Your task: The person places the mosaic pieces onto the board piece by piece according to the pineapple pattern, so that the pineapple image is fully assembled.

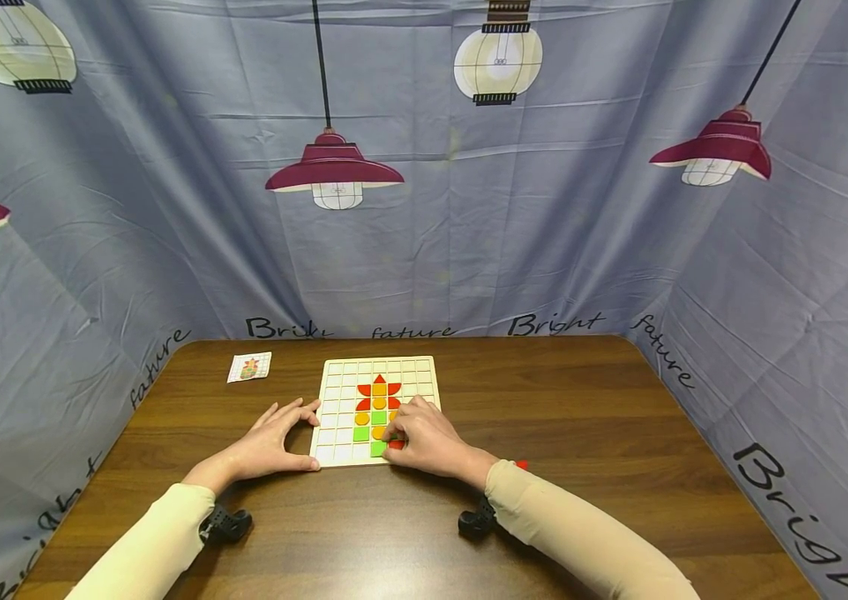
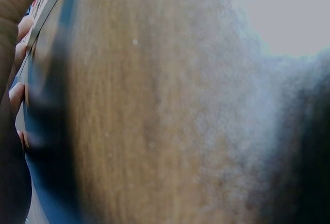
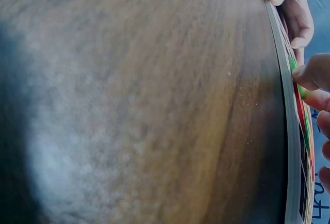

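A cream grid board (image 1: 336,392) lies on the table, its middle bearing a flower-like pattern of red, orange and green tiles. My left hand (image 1: 268,442) rests at its left edge, thumb at the near corner and fingers farther up, curved in a wide C. Over the lower right of the pattern, my right hand (image 1: 427,437) has thumb and index finger bent together at a green square tile (image 1: 377,450) in the lowest row. The right wrist view shows green right at the thumb tip (image 3: 300,74). Part of the pattern is hidden under the right hand.
A small card (image 1: 249,367) printed with a similar pattern lies at the back left of the wooden table (image 1: 544,392). Something red (image 1: 521,464) shows beside the right wrist. Patterned grey-blue cloth (image 1: 424,250) hangs behind the table.
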Tool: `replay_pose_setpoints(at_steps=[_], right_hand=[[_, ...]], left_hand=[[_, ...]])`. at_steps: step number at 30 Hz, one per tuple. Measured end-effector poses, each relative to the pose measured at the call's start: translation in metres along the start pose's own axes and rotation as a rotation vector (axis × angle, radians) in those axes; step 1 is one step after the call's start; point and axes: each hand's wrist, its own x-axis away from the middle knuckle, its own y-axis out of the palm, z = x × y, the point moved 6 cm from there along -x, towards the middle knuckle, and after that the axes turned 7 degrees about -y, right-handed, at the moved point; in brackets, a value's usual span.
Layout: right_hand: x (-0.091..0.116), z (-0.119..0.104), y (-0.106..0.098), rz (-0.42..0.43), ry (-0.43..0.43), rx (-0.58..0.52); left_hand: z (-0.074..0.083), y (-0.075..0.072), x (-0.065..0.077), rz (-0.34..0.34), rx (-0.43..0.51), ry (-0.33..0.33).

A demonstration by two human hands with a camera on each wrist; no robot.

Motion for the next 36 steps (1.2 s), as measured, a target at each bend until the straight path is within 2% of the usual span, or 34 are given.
replay_pose_setpoints(at_steps=[14, 21, 27, 36], right_hand=[[-0.001, 0.002, -0.001, -0.007, 0.031, -0.006], [0.005, 0.018, -0.024, 0.023, 0.058, -0.045], [0.024, 0.044, -0.053, 0.039, 0.081, -0.068], [0.074, 0.076, -0.078, -0.037, 0.102, -0.125]], left_hand=[[-0.001, -0.001, -0.001, 0.002, 0.003, -0.007], [-0.003, 0.0, -0.001, -0.003, 0.002, -0.009], [-0.003, 0.001, -0.001, -0.008, 0.01, -0.01], [-0.001, 0.0, -0.001, -0.001, 0.001, -0.005]])
